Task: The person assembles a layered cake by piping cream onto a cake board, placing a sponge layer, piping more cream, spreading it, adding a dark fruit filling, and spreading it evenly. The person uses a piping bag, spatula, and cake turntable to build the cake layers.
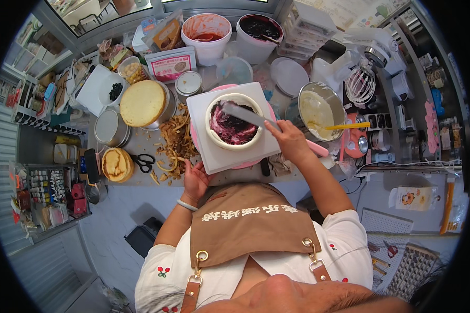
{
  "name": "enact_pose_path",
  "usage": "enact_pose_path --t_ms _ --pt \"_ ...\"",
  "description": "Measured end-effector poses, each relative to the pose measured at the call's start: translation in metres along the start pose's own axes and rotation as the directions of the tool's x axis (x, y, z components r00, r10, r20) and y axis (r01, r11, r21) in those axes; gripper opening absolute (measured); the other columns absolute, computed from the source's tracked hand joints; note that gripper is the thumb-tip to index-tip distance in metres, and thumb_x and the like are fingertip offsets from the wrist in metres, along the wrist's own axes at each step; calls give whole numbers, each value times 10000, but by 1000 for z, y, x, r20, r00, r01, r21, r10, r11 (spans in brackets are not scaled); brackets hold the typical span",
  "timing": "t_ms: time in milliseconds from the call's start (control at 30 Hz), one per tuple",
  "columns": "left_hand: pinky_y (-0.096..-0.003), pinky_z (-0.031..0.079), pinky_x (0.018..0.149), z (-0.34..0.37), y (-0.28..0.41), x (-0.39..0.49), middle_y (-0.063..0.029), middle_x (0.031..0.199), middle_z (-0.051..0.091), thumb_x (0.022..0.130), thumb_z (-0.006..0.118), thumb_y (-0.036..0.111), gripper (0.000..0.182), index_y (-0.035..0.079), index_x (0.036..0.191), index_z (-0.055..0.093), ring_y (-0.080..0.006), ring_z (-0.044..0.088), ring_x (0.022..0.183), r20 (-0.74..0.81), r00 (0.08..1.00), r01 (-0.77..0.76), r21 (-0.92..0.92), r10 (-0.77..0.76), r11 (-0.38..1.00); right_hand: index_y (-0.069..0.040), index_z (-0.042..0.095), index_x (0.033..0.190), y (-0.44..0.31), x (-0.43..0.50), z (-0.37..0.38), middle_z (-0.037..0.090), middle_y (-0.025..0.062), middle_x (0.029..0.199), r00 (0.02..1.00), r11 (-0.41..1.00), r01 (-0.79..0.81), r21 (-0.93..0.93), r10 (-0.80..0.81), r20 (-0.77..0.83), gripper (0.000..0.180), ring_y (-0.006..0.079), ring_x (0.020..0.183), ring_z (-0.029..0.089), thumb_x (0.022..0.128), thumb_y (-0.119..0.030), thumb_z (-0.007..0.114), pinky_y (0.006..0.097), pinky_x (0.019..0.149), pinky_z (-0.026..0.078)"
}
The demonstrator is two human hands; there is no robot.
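My right hand grips an icing spatula with a long metal blade and a pink handle. Its blade lies over a cake ringed with a thick cream border. Dark purple fruit filling, streaked with cream, is smeared inside that ring. Under the cake is a white square board, set on a pink turntable. My left hand is beside the board's near left corner, palm turned up and fingers apart. Whether its fingertips touch the turntable is unclear.
Brown cake trimmings lie left of the board, near black scissors and sponge layers. At right stand a metal bowl of cream and a stand mixer. Tubs of red sauce and dark filling stand behind.
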State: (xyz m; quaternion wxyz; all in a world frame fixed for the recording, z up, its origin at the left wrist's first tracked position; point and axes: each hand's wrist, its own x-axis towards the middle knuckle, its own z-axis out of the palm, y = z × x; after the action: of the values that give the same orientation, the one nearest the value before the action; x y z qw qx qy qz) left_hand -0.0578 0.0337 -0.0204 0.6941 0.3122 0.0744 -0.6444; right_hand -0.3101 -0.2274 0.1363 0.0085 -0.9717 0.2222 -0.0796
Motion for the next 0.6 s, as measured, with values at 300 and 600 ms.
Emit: enact_pose_path --t_ms 300,600 --pt "-504 480 1097 -1 5 -1 -227 1294 663 1027 304 726 845 -23 1300 583 -365 631 1225 -17 997 -72 -58 71 996 -137 618 1411 -3 11 -5 612 118 1150 986 987 163 0 -163 -38 614 299 1030 631 815 9 610 397 867 561" --pt "-503 470 1102 0 -4 -3 -208 1261 680 1026 246 741 857 4 1281 602 -350 642 1204 -40 998 -47 -33 46 998 -156 622 1406 12 5 2 617 107 1111 994 994 102 35 -100 -40 650 288 1026 636 779 11 642 408 864 570"
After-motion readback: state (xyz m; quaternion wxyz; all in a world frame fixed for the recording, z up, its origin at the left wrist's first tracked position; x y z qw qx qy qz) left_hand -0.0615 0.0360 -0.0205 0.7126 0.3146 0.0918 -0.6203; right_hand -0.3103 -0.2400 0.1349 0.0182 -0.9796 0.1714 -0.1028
